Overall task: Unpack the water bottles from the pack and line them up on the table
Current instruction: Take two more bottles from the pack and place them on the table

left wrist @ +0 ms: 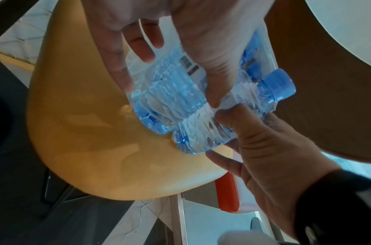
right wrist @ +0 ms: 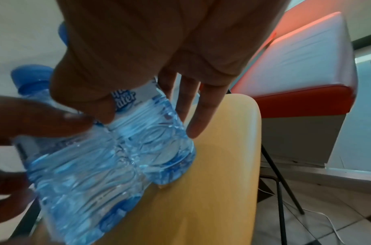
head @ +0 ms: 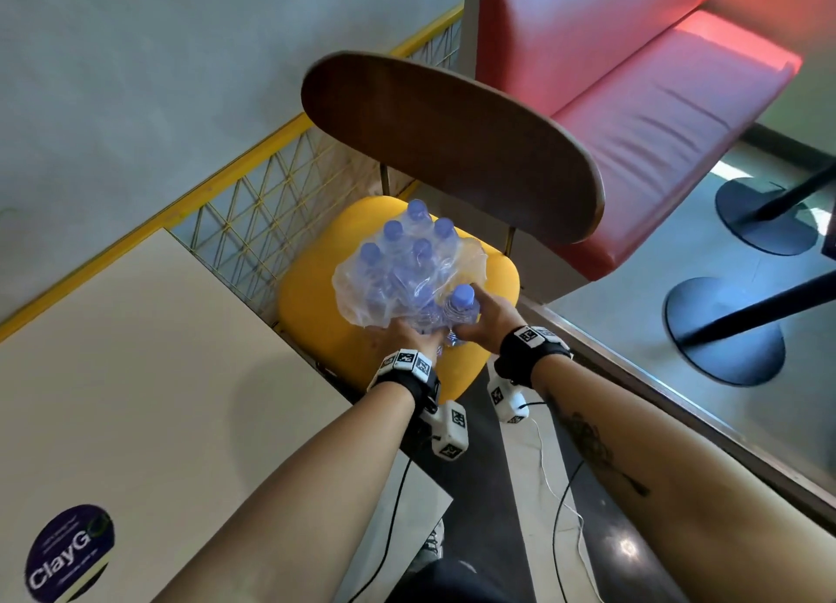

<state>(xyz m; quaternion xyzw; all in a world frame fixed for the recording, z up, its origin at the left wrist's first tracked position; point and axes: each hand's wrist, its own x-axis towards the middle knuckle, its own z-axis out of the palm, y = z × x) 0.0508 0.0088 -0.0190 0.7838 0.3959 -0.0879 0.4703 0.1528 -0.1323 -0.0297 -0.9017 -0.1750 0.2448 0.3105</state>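
Head view: pack (head: 407, 276) of small water bottles sits on yellow seat (head: 316, 295) of a chair, at 12 o'clock from the wrists; beige table (head: 135, 353) lies at 9 o'clock, no bottles on it yet. Film wrap (head: 353, 290) is torn open at the near end and bunched up, clear and crinkly. L hand (head: 409, 333) grips the near bottle of the pack through or beside the film, fingers curled round its ribbed body (thumb seen on the label in left wrist view). R hand (head: 486, 319) grips the freed bottle (head: 461, 308) at 3 o'clock of the pack, thumb and fingers wrapped about its waist; blue cap (head: 462, 295) stands clear above the hand. In wrist views the two near bottles lean, bases touching the seat. Materials: thin clear PET, ribbed walls, paper-like label band, ridged blue screw caps; seat is smooth, rounded, slightly domed; chair back (head: 452, 145) is dark curved wood; red bench (head: 656, 105) at 1 o'clock. Handling (judged): each full bottle is light-to-moderate, walls soft enough to dent under a hard squeeze, ribs give fair friction; best hold is mid-body at or just below the label, not the cap. Film is slippery, stretchy, apt to drag neighbours over; other hand should steady the pack while one bottle is drawn out. Domed seat may let loose bottles tip.
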